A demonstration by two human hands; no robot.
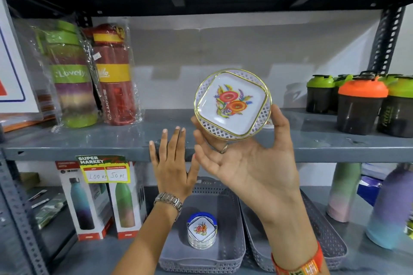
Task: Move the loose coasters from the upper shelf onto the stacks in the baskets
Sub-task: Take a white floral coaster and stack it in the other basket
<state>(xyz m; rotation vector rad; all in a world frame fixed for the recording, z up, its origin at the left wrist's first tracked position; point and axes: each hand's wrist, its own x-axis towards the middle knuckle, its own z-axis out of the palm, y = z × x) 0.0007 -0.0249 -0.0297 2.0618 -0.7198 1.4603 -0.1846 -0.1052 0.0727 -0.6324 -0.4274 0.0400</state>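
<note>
I read step: carry. Right hand [243,163] clamped on floral coaster [233,104], lifted off upper shelf [111,140]. Left hand [173,163] spread, empty. Next: lower coaster square onto coaster stack [202,232] in basket [232,250] below hands.

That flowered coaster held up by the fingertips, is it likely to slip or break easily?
The floral coaster looks glossy, so it may be slippery in the right hand, which pinches only its rim. It keeps its shape, so probably stiff. The lattice edge looks thin and could chip if dropped.

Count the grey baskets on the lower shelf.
2: left basket holds the coaster stack; right basket sits beside it, mostly hidden by the right arm.
</note>
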